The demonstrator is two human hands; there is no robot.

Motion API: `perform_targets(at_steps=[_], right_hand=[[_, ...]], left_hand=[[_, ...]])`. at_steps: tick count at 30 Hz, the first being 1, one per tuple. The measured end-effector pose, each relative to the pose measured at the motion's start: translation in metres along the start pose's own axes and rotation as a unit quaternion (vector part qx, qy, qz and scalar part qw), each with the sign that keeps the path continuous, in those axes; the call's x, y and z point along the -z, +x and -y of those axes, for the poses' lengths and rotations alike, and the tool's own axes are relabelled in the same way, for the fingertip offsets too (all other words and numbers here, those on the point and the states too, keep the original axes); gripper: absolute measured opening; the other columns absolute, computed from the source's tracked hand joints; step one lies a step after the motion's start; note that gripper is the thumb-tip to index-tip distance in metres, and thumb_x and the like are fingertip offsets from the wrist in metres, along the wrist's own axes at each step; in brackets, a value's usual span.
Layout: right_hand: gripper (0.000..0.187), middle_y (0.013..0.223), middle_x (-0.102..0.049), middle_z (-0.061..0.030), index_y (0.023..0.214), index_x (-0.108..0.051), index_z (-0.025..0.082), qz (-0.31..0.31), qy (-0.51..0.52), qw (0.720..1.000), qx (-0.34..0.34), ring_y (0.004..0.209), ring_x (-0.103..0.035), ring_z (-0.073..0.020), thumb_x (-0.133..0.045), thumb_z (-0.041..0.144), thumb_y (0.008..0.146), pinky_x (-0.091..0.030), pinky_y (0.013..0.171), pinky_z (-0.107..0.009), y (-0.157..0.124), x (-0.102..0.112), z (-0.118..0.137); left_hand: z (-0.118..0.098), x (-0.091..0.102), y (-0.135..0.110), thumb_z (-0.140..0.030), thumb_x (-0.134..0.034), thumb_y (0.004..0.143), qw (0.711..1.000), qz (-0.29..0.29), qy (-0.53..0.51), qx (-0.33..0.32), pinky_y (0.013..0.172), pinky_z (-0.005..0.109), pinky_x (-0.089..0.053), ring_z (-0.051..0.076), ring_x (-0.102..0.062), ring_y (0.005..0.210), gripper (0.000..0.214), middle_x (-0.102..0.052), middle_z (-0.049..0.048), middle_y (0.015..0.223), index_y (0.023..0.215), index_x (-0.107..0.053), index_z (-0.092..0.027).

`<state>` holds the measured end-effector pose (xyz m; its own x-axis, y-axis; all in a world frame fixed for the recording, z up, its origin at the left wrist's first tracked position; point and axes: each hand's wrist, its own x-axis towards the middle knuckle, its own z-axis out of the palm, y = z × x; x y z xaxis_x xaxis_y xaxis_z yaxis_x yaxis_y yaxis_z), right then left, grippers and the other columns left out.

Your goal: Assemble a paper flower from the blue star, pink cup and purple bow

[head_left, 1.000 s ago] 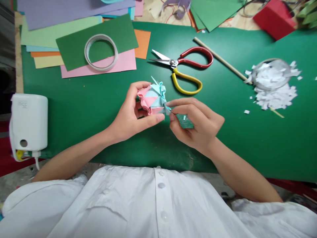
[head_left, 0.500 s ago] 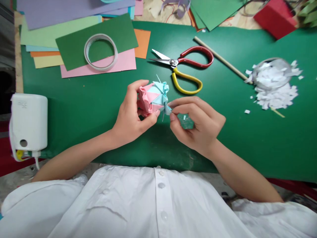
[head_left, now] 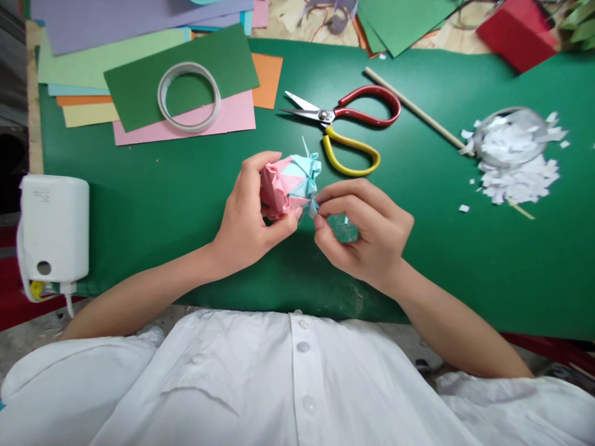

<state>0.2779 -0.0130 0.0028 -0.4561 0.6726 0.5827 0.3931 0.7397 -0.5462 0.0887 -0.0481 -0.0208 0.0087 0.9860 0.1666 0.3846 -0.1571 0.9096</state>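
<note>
A folded paper ball (head_left: pixel 290 183), pink on its left part and light blue on its right, is held above the green mat (head_left: pixel 186 204). My left hand (head_left: pixel 246 210) wraps round the pink side, thumb below and fingers on top and behind. At the lower right of the ball, my right hand (head_left: pixel 367 229) pinches a light blue paper tip between thumb and fingers. Its other fingers are curled. Just beyond the ball lie scissors (head_left: pixel 325 116) with one red and one yellow handle, blades spread.
Coloured paper sheets (head_left: pixel 181 46) with a tape roll (head_left: pixel 162 99) on top lie at the back left. A wooden stick (head_left: pixel 418 111) and a pile of white paper scraps (head_left: pixel 515 179) are at the right. A white power bank (head_left: pixel 56 229) stands at the left edge.
The paper ball has turned slightly and shifted a little to the right in my left hand. My right hand has moved slightly left and in towards the ball, still pinching its blue tip.
</note>
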Motion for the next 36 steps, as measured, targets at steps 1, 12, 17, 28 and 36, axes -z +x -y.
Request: perform_targets(at_steps=[1,12,17,28,36], right_hand=[[0.016,0.085,-0.071,-0.0041,0.079,-0.056,0.021,0.003,0.009,1.0,-0.006,0.072,-0.066,-0.0129,-0.062,0.007,0.081,-0.054,0.065,-0.025,0.0,0.0,0.0],[0.012,0.085,-0.07,-0.0058,0.078,-0.058,0.02,0.016,0.068,0.997,-0.034,0.074,-0.067,-0.0133,-0.063,0.009,0.08,-0.053,0.066,-0.025,0.0,0.0,-0.003],[0.014,0.085,-0.07,-0.0049,0.077,-0.056,0.021,0.014,0.063,0.997,-0.038,0.073,-0.067,-0.0141,-0.062,0.008,0.079,-0.053,0.064,-0.026,0.001,0.003,-0.003],[0.012,0.086,-0.07,-0.0047,0.078,-0.057,0.022,0.028,0.089,0.995,-0.047,0.074,-0.067,-0.0144,-0.062,0.011,0.081,-0.054,0.066,-0.028,0.002,0.004,-0.005],[0.011,0.089,-0.069,-0.0056,0.078,-0.058,0.021,0.028,0.118,0.992,-0.041,0.077,-0.066,-0.0147,-0.064,0.012,0.082,-0.054,0.068,-0.029,0.001,0.004,-0.007]], left_hand=[[0.0,0.0,0.0,-0.047,-0.071,0.085,1.0,-0.001,0.003,0.0,0.103,0.043,-0.052,0.027,-0.057,0.124,0.058,-0.053,0.0088,0.137,0.133,-0.042,-0.031],[0.008,0.004,0.003,-0.055,-0.062,0.09,0.993,0.015,0.096,-0.073,0.104,0.044,-0.054,0.028,-0.058,0.126,0.063,-0.053,0.0111,0.138,0.139,-0.034,-0.027],[0.009,0.005,0.003,-0.057,-0.061,0.09,0.994,0.006,0.086,-0.073,0.103,0.047,-0.055,0.027,-0.059,0.123,0.062,-0.054,0.0108,0.137,0.139,-0.036,-0.029],[0.01,0.003,0.003,-0.058,-0.062,0.089,0.995,0.021,0.066,-0.075,0.095,0.042,-0.058,0.026,-0.063,0.116,0.065,-0.054,0.0105,0.135,0.14,-0.035,-0.029],[0.01,0.002,0.004,-0.056,-0.063,0.089,0.996,0.04,0.039,-0.064,0.08,0.034,-0.062,0.022,-0.067,0.106,0.066,-0.055,0.0106,0.135,0.141,-0.033,-0.029]])
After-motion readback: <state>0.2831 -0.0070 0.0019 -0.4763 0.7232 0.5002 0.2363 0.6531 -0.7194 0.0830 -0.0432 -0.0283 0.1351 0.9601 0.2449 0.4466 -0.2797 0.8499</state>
